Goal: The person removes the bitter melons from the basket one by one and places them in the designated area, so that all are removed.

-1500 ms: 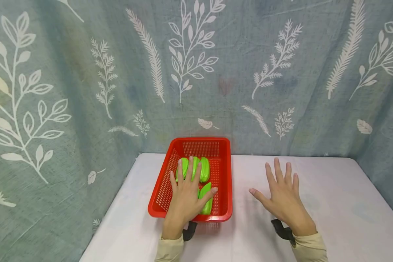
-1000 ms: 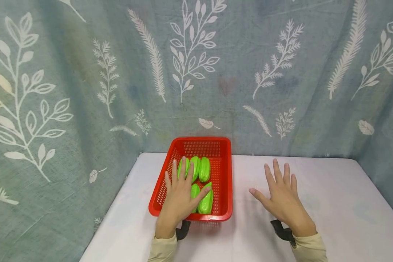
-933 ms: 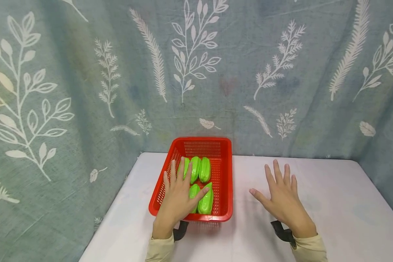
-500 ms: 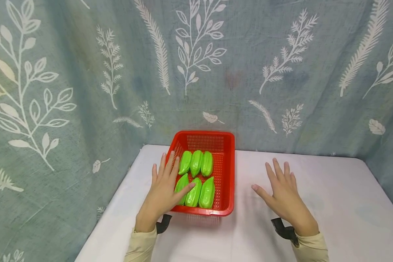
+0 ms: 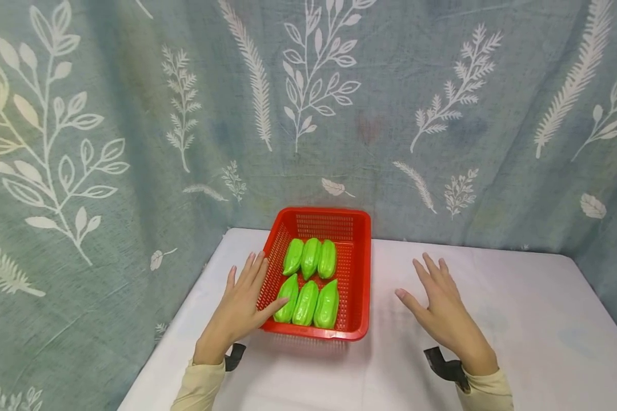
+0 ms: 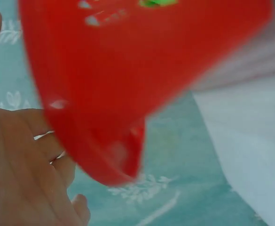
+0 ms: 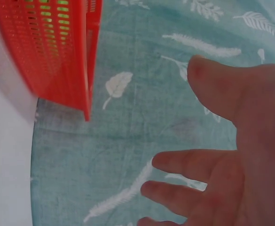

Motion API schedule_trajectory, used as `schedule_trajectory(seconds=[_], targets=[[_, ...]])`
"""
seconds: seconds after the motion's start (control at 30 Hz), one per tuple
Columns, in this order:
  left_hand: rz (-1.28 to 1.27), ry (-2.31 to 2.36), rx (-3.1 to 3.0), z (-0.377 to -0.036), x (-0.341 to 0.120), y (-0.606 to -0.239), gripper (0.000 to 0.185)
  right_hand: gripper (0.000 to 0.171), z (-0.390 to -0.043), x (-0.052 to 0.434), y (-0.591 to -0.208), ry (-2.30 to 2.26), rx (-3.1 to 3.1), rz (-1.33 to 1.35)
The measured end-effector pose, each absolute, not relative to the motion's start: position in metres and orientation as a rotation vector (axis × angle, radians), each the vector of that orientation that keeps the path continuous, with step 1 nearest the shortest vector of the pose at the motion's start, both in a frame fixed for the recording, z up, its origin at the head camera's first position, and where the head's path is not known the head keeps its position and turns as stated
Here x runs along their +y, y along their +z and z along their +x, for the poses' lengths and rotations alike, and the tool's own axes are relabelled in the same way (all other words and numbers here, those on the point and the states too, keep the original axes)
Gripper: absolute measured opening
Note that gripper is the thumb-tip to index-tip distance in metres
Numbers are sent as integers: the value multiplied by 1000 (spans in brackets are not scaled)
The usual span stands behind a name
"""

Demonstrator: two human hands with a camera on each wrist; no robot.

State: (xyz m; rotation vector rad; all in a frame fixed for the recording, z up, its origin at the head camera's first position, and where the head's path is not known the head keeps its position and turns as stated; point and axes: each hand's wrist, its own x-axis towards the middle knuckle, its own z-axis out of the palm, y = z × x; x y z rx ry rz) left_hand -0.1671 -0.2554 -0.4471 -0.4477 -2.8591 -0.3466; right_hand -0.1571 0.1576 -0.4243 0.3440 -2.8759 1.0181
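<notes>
The red basket (image 5: pixel 363 274), holding six green pieces (image 5: pixel 327 260), rests on the tabletop (image 5: pixel 535 325) between the left grip (image 5: pixel 238 313) (fingers extended at its left rim; contact cannot be confirmed) and the right grip (image 5: pixel 444 313) (fingers extended, clear of its right side).

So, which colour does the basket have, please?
The basket is red; the head view shows it best.
</notes>
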Motion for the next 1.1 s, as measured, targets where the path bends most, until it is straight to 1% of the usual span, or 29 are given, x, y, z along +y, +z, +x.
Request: schedule_trajectory(seconds=[0.27, 0.53, 0.9, 1.1], targets=[[-429, -342, -2903, -168, -269, -458, 103, 78, -151, 153, -419, 1107, -2818, 359], [-436, -384, -2938, -171, -272, -466, 106, 70, -148, 150, -414, 1192, -2731, 396], [-409, -404, -2975, -171, -279, -476, 111, 69, -161, 128, -389, 1204, -2713, 482], [-437, -412, -2948, -170, -280, -477, 113, 67, -174, 113, -375, 1222, -2683, 506]])
